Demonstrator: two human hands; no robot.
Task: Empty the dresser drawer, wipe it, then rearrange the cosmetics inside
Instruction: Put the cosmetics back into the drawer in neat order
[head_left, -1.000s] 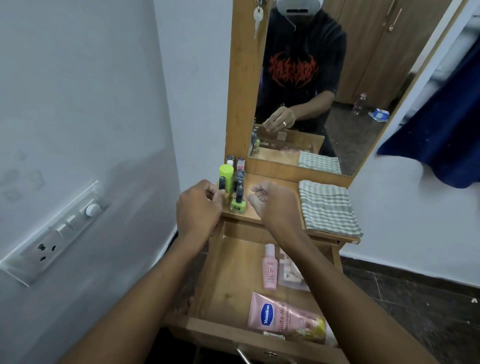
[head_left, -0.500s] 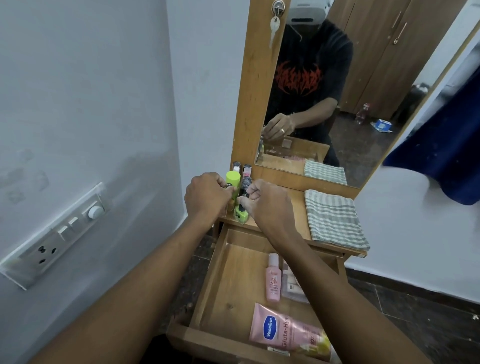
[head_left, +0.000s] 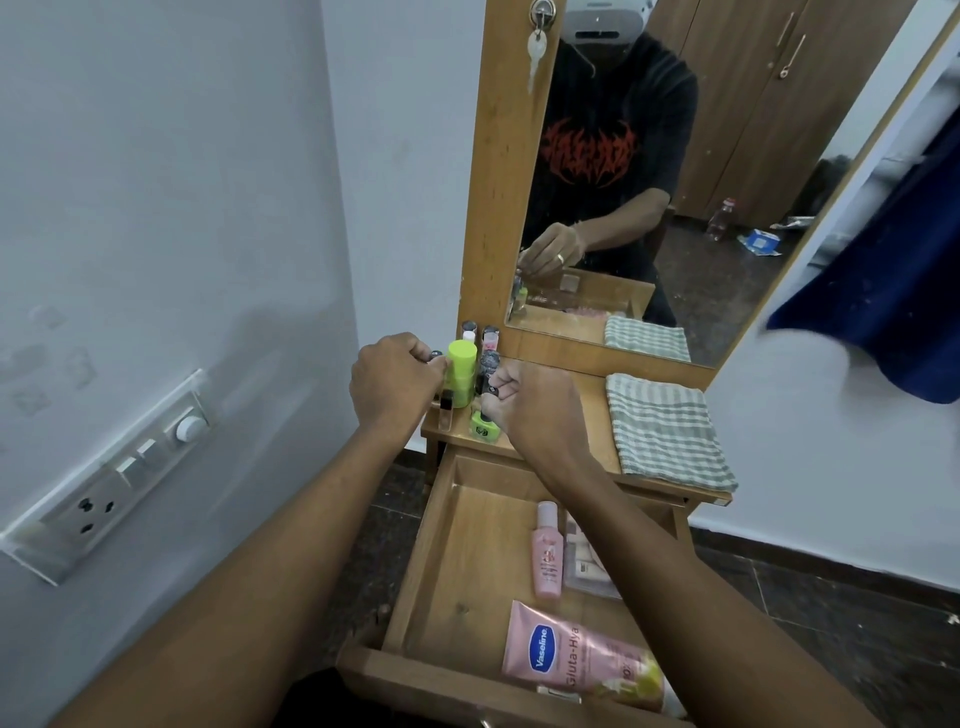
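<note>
The wooden drawer (head_left: 467, 561) is pulled out below the dresser top. In it lie a small pink bottle (head_left: 547, 551), a pink Vaseline tube (head_left: 576, 660) and a clear packet (head_left: 589, 569). Small cosmetics stand in a cluster at the top's left end: a lime-green tube (head_left: 461, 374), a green nail polish bottle (head_left: 482, 426), a clear bottle (head_left: 445, 413) and several dark-capped ones. My left hand (head_left: 395, 382) is closed at the cluster's left side, fingertips on a dark cap (head_left: 435, 356). My right hand (head_left: 537, 410) pinches a small black cap (head_left: 493, 391) above the green bottle.
A folded striped cloth (head_left: 665, 426) lies on the dresser top to the right. The mirror (head_left: 675, 182) stands behind, a key (head_left: 537, 44) hanging from its frame. A switch panel (head_left: 104, 483) is on the left wall. Blue fabric (head_left: 883, 301) hangs at the right.
Both hands have closed in on the cluster of small bottles, the right hand's fingers now on a black cap. The view has tilted down slightly. The drawer's contents have not moved.
</note>
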